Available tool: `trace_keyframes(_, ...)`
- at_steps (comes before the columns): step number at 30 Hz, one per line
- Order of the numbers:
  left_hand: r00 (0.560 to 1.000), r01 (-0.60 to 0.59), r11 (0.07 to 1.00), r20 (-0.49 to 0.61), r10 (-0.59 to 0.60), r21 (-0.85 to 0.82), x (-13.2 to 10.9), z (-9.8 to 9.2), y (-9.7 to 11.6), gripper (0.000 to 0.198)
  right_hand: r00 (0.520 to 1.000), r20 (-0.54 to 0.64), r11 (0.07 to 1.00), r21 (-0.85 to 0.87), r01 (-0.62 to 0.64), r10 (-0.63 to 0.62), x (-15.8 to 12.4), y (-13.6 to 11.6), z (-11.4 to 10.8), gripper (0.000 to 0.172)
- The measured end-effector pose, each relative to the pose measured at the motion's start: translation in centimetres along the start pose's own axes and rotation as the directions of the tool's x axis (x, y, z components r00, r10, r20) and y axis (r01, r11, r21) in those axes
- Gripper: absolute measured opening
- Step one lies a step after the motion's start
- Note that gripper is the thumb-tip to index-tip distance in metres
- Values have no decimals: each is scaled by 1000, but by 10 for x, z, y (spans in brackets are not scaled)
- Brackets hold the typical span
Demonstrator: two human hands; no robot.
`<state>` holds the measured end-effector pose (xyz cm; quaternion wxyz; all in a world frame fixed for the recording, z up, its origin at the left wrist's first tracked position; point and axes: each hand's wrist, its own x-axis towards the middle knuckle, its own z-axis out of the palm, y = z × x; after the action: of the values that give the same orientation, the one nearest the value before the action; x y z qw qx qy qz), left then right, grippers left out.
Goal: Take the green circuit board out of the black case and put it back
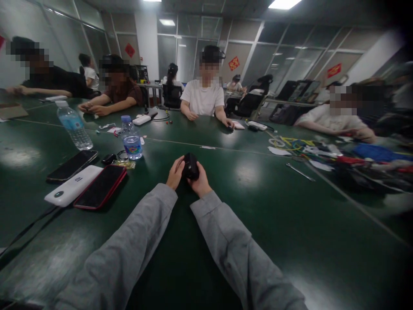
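Between my two hands, over the middle of the dark green table [271,215], is a small black rounded object [191,166]; its kind I cannot make out. My left hand [176,173] closes on it from the left, fingers along its side. From the right, my right hand [201,180] wraps round it, with the thumb and fingers partly hidden behind it. Both forearms reach forward in grey sleeves. Whether the object touches the table is not clear.
Left of my hands lie a red-edged phone [101,187], a white power bank [74,186] with a cable, and a black phone [72,165]. Two water bottles, one tilted [75,129] and one upright [131,140], stand behind. Rightward are a wrench [300,172] and tangled cables [297,146]. Several people sit around.
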<state>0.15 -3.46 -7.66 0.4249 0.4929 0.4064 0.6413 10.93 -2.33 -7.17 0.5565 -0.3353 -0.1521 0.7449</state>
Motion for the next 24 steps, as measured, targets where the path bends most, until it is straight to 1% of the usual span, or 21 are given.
trace_keyframes(3, 999, -28, 1000, 28, 28, 7, 0, 1, -2, 37, 996, -37, 991, 105, -83, 87, -6, -6, 0, 23)
trace_keyframes(5, 997, -60, 998, 49, 59, 28, 1, 1, -7, 38, 996, -22, 985, 153, -84, 88, -8, -8, 1, 21)
trace_keyframes(8, 993, -103, 989, 69, 95, 109, 2, 0, -15, 39, 994, -26, 981, 169, -98, 104, -9, -10, 3, 21)
trace_keyframes(11, 991, -119, 975, 77, 106, 186, 2, -1, -17, 38, 991, -47, 978, 170, -119, 128, -10, -10, 5, 23)
trace_keyframes(19, 992, -103, 956, 95, 79, 275, 1, -4, -6, 35, 992, -54, 990, 83, -110, 115, -10, -9, 5, 21)
trace_keyframes(21, 991, -105, 945, 110, 74, 310, -1, -3, -1, 38, 992, -55, 992, 56, -111, 114, -9, -9, 4, 21)
trace_keyframes(24, 991, -97, 921, 118, 56, 378, -1, 1, 7, 50, 995, -24, 994, 32, -101, 102, -9, -8, 4, 22)
